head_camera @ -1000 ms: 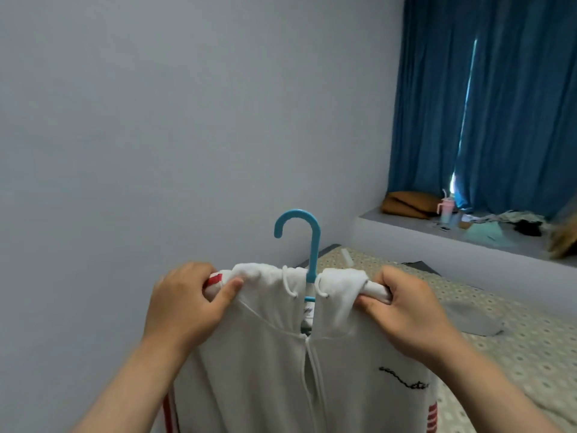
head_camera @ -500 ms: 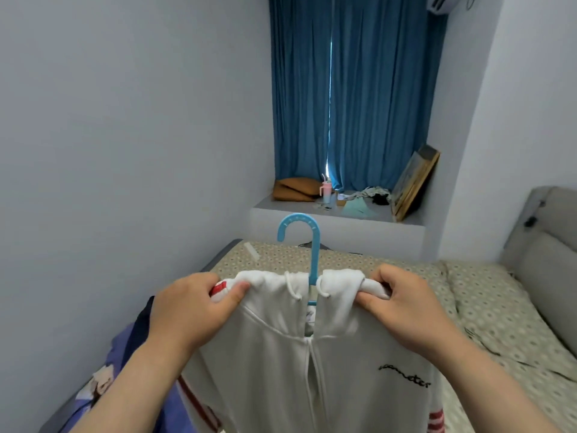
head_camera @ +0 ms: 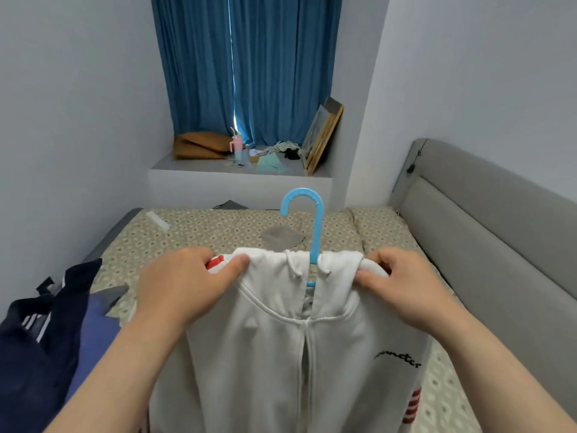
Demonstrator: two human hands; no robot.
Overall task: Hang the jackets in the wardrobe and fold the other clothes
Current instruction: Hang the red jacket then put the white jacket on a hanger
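Left hand (head_camera: 184, 285) and right hand (head_camera: 402, 285) each pinch a shoulder of the white hooded jacket (head_camera: 281, 354). It's draped on a blue hanger (head_camera: 315, 232), held above the bed (head_camera: 187, 226).

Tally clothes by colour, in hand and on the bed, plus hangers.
White jacket: 1
Navy garment: 1
Blue-violet garment: 1
Grey piece flat on the bed: 1
Blue hanger: 1
Total: 5
Grey tip by the blue-violet one: unclear, not counted.
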